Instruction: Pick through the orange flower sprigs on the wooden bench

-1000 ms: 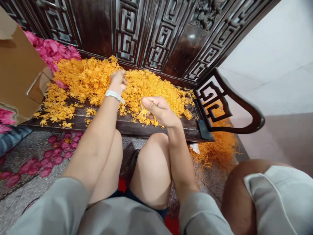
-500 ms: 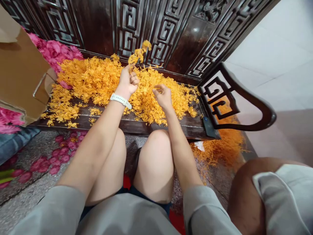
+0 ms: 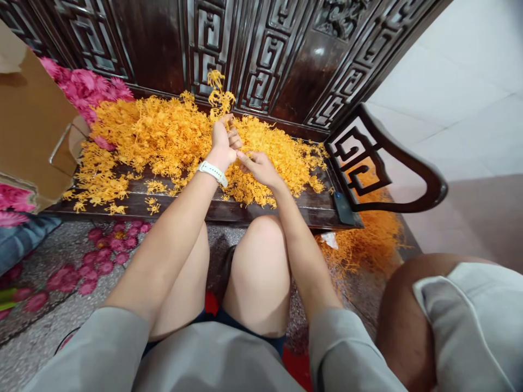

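My left hand (image 3: 224,144), with a pale watch band on its wrist, is closed around the lower part of a strand of yellow artificial flower pieces (image 3: 221,102). The strand stands up above the fingers, its top bending over. My right hand (image 3: 261,170) meets the heel of the left hand, thumb and fingers pinched together. Whatever lies between those right fingertips is too small to make out. Beneath and around both hands spreads a heap of loose yellow flower pieces (image 3: 151,130) on a dark wooden bench (image 3: 180,206).
Pink artificial flowers (image 3: 87,87) and a cardboard box (image 3: 41,114) are at the left. The bench has a curved armrest (image 3: 433,190), with a dark phone-like slab (image 3: 343,208) beside it. Orange stringy material (image 3: 376,234) lies lower right, near another person's knee (image 3: 408,305).
My right hand has moved left and up to the left hand, its fingers now pinched. The left hand has shifted slightly right and down, and the strand stands more upright.
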`<state>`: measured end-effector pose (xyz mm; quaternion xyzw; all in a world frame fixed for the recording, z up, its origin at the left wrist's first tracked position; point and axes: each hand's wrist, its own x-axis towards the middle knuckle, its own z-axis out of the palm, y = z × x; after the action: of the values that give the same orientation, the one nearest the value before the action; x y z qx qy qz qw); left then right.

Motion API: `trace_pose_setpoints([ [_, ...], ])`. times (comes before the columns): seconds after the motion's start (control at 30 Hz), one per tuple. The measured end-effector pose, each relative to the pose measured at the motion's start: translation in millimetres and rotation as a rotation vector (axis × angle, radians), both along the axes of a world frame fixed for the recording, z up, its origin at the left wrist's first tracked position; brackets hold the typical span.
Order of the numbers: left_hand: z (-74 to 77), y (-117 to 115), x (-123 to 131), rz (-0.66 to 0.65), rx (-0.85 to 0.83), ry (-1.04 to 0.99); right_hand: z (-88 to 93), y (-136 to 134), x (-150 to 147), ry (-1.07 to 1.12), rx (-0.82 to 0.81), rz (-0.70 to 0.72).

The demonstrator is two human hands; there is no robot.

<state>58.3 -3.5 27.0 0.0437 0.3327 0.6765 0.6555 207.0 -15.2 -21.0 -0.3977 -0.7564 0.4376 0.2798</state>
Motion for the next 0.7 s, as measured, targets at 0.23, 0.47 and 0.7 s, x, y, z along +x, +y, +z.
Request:
trace_pose_setpoints([
  [0.23,-10.4,17.8,-35.2,0.221,-0.032,-0.086,29.3,-35.1,-8.7,0.007,-0.101,0.355],
  [0.47,-20.2,15.7,-77.3,0.272,0.016,-0.111,30.9,-26.8,7.9,0.014,0.076,0.069],
  [0.7,-15.1,21.2,-45.3,-0.017,0.027,0.001,-1.2,9.8,23.7,-0.062,0.121,-0.228],
])
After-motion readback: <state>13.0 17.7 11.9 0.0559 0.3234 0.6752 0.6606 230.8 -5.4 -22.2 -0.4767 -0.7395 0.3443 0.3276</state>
